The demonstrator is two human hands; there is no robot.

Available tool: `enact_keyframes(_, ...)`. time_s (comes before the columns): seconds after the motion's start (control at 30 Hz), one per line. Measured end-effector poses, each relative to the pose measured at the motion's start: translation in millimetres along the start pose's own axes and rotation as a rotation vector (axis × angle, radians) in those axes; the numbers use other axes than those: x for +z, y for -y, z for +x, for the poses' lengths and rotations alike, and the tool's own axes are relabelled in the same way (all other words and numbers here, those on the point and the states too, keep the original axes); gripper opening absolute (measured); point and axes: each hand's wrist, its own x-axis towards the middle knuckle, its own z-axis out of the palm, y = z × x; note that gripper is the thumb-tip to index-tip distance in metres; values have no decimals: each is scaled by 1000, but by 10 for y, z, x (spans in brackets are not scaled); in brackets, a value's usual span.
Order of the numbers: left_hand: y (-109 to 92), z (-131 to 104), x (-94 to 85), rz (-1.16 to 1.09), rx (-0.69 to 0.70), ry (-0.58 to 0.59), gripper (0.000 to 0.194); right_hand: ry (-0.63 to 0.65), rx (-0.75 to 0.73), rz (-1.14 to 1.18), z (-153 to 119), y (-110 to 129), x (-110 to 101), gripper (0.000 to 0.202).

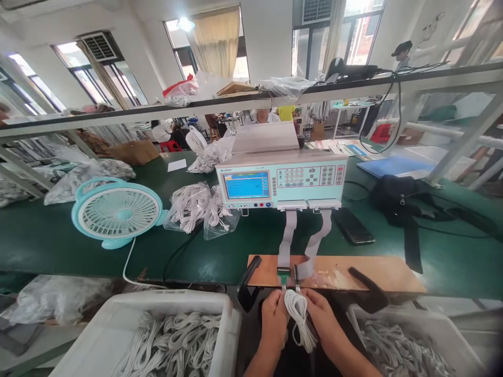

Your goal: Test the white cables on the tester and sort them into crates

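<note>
Both hands met at the bottom middle of the view, just below the near edge of the table [58, 235], with a coiled white cable [299, 317] between them. Left hand [274, 318] was closed round the left side of the coil, its fingers curled up toward the plug end; right hand [323, 314] was closed on the right side, thumb and fingers pinching the upper strands. Most of the bundle hung free below the two grips, its long axis running up and down, loops dangling toward the person and the top end pointing away, up at two small connectors [288, 277] at the edge of a wooden board [353, 272]. Whether the cable ends were seated in those connectors could not be told. Two flat grey ribbon cables [286, 235] ran from the connectors up to a pale tester with a blue screen [281, 178]. White bins of similar coiled cables stood on either side, one at the left [118, 314] and one at the right [444, 330]. Farther left on the table stood a small blue fan [117, 210].
</note>
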Motion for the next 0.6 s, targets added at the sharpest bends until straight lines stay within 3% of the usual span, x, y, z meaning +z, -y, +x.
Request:
enact_keyframes(0.3, -13, 41, -47, 2, 40, 35, 40, 20, 17, -29, -2, 30, 9, 25)
enact_keyframes(0.47, -24, 40, -21, -114, -83, 2, 43, 4, 22, -48, -21, 44, 3, 26)
enact_keyframes(0.6, -44, 24, 3, -103, -96, -52, 47, 15, 12, -53, -1, 4, -28, 24)
